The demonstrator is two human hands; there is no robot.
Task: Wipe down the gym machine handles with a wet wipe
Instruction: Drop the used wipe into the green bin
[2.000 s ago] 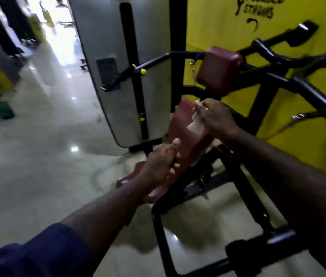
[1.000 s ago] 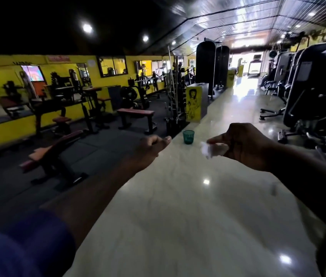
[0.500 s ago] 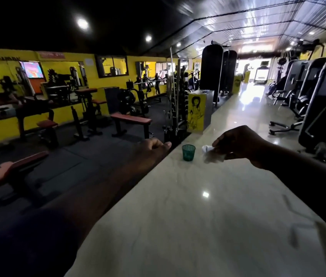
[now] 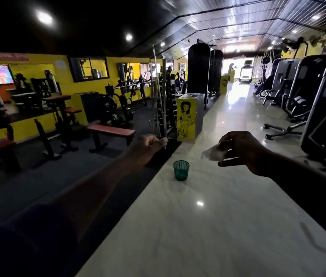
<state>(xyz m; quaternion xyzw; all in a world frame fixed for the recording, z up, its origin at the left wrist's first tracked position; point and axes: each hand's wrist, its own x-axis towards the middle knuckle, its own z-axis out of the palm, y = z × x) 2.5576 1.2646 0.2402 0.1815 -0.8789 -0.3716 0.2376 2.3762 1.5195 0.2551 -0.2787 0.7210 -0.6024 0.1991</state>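
My right hand (image 4: pixel 240 150) is stretched out over the shiny tiled aisle and pinches a crumpled white wet wipe (image 4: pixel 212 153) between thumb and fingers. My left hand (image 4: pixel 150 143) reaches forward at about the same height, its fingers loosely curled with nothing in them. A small green mesh bin (image 4: pixel 181 170) stands on the tiles below and between the two hands. Black weight machines (image 4: pixel 306 100) line the right side of the aisle; their handles are not close to either hand.
A yellow box with a drawn figure (image 4: pixel 186 117) stands ahead by a rack of bars (image 4: pixel 162 104). Red-padded benches (image 4: pixel 111 131) and plate machines fill the dark rubber floor on the left. The pale tiled aisle (image 4: pixel 208 226) runs straight ahead toward a bright doorway.
The view swung from the red-padded machine to the open aisle. The green bin has come nearer and lower in view. My right hand still holds the wipe, now above and right of the bin.
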